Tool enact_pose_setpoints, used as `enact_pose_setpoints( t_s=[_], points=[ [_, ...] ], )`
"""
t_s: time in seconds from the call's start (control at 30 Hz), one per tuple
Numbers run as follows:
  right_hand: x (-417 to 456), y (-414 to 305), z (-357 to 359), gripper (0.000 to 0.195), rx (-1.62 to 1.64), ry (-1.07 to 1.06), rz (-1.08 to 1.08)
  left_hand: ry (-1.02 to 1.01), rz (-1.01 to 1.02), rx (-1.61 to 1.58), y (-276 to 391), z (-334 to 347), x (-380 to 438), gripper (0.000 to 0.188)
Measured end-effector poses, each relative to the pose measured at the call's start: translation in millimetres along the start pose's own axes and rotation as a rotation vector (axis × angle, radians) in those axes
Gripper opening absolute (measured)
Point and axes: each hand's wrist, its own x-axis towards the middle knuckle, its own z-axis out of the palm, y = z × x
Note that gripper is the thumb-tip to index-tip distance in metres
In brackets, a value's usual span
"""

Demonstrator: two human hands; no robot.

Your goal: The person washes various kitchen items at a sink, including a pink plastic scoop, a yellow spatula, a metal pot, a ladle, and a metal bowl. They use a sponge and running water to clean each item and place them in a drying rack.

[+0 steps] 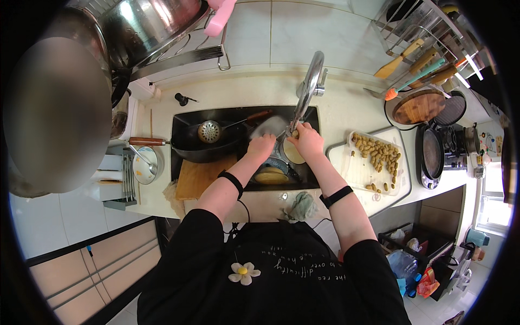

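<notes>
Over the dark sink (pixel 247 187), my left hand (pixel 261 148) is closed on the near edge of a cloudy, translucent plastic piece (pixel 271 124), its shape blurred. My right hand (pixel 309 140) is directly below the spout of the chrome faucet (pixel 307 87). Between its thumb and finger sits a small brown piece that looks like an unshelled peanut (pixel 295 133). Below that hand is a round bowl of pale, cloudy liquid (pixel 294 152), partly hidden. A yellowish oval item (pixel 271 176) and a speckled dish (pixel 275 164) lie at the sink's near side, between my forearms.
A black wok (pixel 203 153) and a perforated skimmer (pixel 210 132) occupy the sink's left, with a wooden board (pixel 200 178) in front. To the right, a clear tray (pixel 364 177) holds many peanuts (pixel 378 151). A green rag (pixel 301 206) lies on the front edge.
</notes>
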Motion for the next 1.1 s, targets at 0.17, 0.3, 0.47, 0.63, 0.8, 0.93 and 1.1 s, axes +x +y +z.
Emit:
enact_pose_setpoints(
  t_s=[0.17,0.3,0.47,0.63,0.8,0.93,1.1],
  points=[
    [-1.2,4.4,-0.2,0.046,-0.013,-0.004,-0.006,0.048,0.097,0.018,3.4,-5.8,4.9,0.008],
    [-3.2,4.9,-3.1,0.043,0.003,0.004,0.008,0.052,0.156,0.063,6.3,-9.6,11.9,0.008],
    [-5.9,9.8,-3.5,0.043,0.021,0.008,0.009,0.06,0.144,0.09,3.9,-6.9,14.7,0.006],
    [-9.5,24.9,-14.2,0.042,0.042,-0.082,0.028,0.174,0.168,0.008,9.7,-36.3,32.9,0.003],
    [-12.6,37.8,-20.1,0.042,0.031,-0.104,0.018,0.25,0.162,0.017,8.9,-50.8,25.5,0.003],
    [-12.9,38.7,-23.3,0.042,0.028,-0.105,0.028,0.288,0.196,0.111,4.3,-74.1,19.2,0.007],
    [-11.8,45.0,-15.3,0.042,0.033,-0.076,0.01,0.354,0.198,0.075,7.4,-94.5,18.0,0.007]
  ],
)
